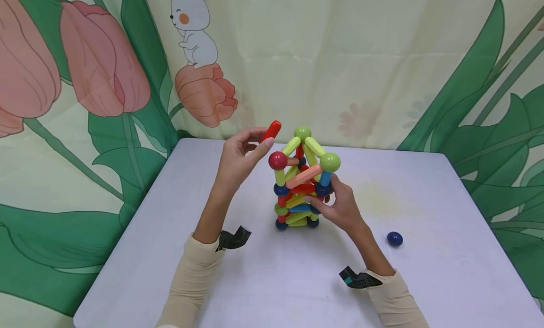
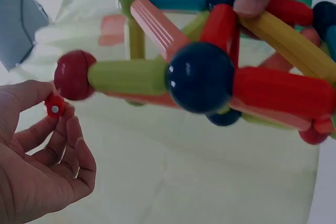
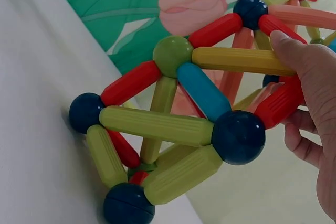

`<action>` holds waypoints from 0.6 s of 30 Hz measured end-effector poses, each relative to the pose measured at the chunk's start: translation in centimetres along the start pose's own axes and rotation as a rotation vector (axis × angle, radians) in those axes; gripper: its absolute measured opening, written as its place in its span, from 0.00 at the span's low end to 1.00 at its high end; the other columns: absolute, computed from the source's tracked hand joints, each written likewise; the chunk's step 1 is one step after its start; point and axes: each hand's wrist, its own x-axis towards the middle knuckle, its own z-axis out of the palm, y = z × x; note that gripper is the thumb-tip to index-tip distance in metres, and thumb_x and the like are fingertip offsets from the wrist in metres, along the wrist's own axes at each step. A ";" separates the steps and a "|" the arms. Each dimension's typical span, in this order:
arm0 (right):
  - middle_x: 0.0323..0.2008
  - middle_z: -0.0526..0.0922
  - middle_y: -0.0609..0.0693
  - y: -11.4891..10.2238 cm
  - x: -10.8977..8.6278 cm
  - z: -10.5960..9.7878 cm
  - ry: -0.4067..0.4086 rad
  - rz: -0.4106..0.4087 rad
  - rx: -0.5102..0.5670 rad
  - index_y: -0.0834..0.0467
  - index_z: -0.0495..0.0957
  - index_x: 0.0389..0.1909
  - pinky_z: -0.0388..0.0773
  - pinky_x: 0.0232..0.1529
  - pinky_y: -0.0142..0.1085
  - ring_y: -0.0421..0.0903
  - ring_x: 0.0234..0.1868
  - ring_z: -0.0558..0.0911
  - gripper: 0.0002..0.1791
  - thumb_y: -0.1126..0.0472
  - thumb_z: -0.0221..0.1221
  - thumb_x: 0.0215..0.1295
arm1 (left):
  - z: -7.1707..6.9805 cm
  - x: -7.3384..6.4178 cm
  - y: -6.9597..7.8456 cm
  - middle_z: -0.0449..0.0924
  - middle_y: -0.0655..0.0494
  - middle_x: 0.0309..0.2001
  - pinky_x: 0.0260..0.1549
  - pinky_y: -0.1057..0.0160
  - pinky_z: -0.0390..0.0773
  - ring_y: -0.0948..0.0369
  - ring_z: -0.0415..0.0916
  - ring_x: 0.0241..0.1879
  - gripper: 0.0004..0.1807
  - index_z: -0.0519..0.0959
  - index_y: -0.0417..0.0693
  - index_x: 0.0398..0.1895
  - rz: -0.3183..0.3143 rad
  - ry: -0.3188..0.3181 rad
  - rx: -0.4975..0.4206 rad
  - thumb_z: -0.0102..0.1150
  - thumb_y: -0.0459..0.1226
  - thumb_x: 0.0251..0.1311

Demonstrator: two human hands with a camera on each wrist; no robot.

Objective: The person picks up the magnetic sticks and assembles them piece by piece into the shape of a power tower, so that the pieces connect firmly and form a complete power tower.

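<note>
A tower of coloured magnetic rods and balls point(image 1: 301, 176) stands upright on the table, with a green ball point(image 1: 302, 132) at its peak and a dark red ball point(image 1: 278, 160) at its upper left corner. My left hand point(image 1: 242, 158) pinches a red magnetic rod point(image 1: 272, 130) between thumb and fingers, beside the tower's top left. In the left wrist view, the rod's end point(image 2: 54, 107) shows a small silver dot close to the dark red ball point(image 2: 76, 75). My right hand point(image 1: 340, 205) grips the tower's right side at mid-height, thumb near the yellow rod point(image 3: 241, 60) and fingers behind.
A loose dark blue ball point(image 1: 395, 239) lies on the white table point(image 1: 425, 271) to the right of my right forearm. Behind the table's far edge hangs a curtain point(image 1: 361, 73) printed with tulips, leaves and a rabbit. Each wrist wears a black camera band point(image 1: 233, 238).
</note>
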 end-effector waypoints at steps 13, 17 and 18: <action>0.37 0.84 0.49 0.0 -0.1 0.1 -0.010 0.011 0.001 0.60 0.69 0.56 0.77 0.26 0.34 0.40 0.28 0.75 0.34 0.69 0.73 0.48 | 2.5 -1.0 2.6 0.78 0.52 0.40 0.32 0.70 0.80 0.60 0.70 0.45 0.14 0.83 0.41 0.43 0.407 -0.141 0.359 0.70 0.37 0.55; 0.38 0.84 0.50 0.0 0.0 0.0 -0.007 0.007 0.003 0.61 0.69 0.56 0.77 0.25 0.33 0.40 0.28 0.75 0.34 0.70 0.73 0.47 | 2.5 -1.1 2.6 0.78 0.52 0.41 0.35 0.69 0.79 0.59 0.68 0.47 0.14 0.84 0.43 0.45 0.443 -0.169 0.421 0.70 0.37 0.56; 0.38 0.84 0.50 -0.1 0.0 0.0 -0.006 0.007 0.004 0.61 0.69 0.56 0.77 0.26 0.32 0.40 0.28 0.75 0.35 0.70 0.73 0.47 | 2.5 -1.2 2.6 0.78 0.52 0.42 0.35 0.69 0.79 0.59 0.68 0.47 0.14 0.84 0.43 0.45 0.450 -0.174 0.435 0.70 0.37 0.55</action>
